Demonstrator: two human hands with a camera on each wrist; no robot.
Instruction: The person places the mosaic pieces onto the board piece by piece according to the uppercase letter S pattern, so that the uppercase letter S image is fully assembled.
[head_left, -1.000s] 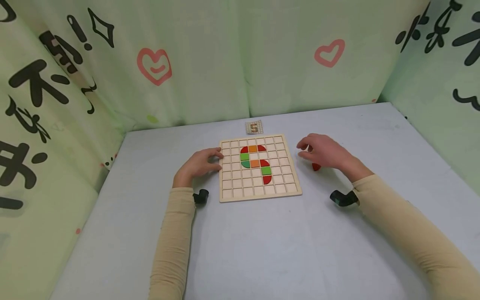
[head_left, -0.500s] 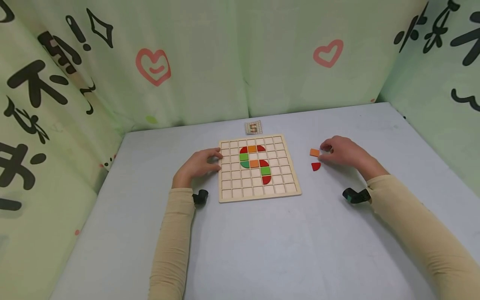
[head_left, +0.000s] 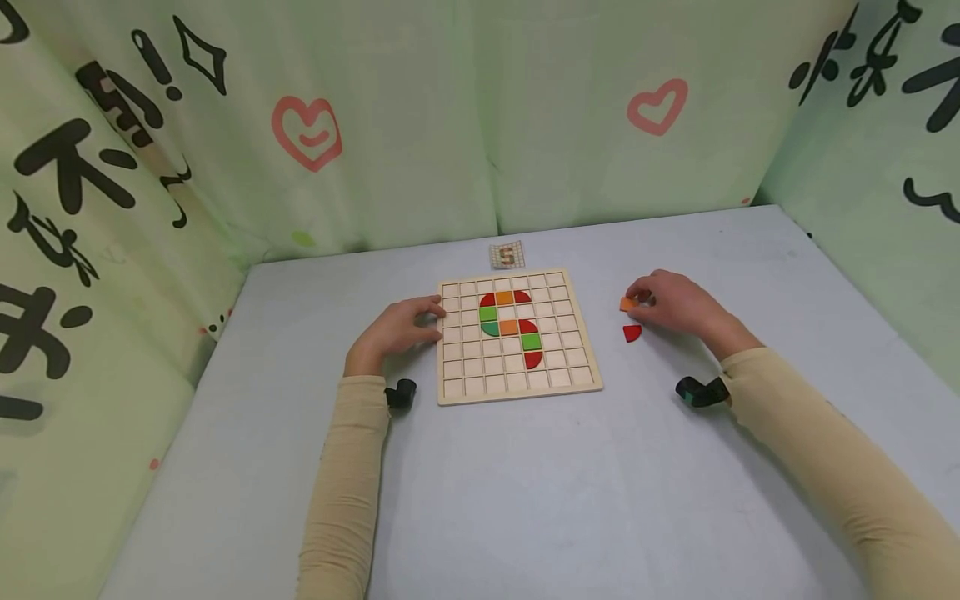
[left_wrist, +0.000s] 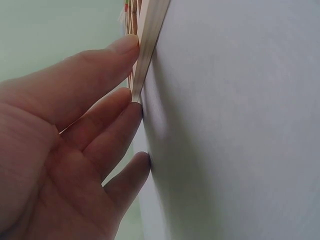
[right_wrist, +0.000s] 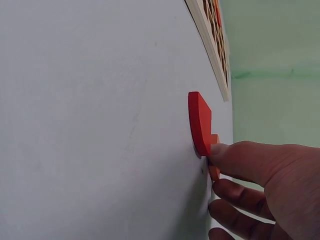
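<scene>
A square wooden grid board [head_left: 465, 387] lies on the table, with red, orange and green tiles forming a 5-like figure in its cells. My left hand [head_left: 401, 325] rests at the board's left edge; in the left wrist view the thumb and fingertips [left_wrist: 127, 44] touch its rim, fingers loosely extended. To the right of the board, my right hand [head_left: 678, 304] pinches an orange square tile [head_left: 627, 305] between thumb and fingers, down at the table. A red quarter-round tile [head_left: 632, 333] lies just nearer; the right wrist view shows this red tile [right_wrist: 200, 122] beside the thumb.
A small card [head_left: 507, 255] with a gridded 5 pattern lies behind the board. The white-covered table [head_left: 510, 500] is bordered by a pale green curtain [head_left: 420, 125] at the back and sides. Black wrist cameras [head_left: 701, 392] sit under both wrists.
My right hand drew back to the right, uncovering the orange and red tiles, then came left again onto the orange tile. The left hand stays at the board's edge.
</scene>
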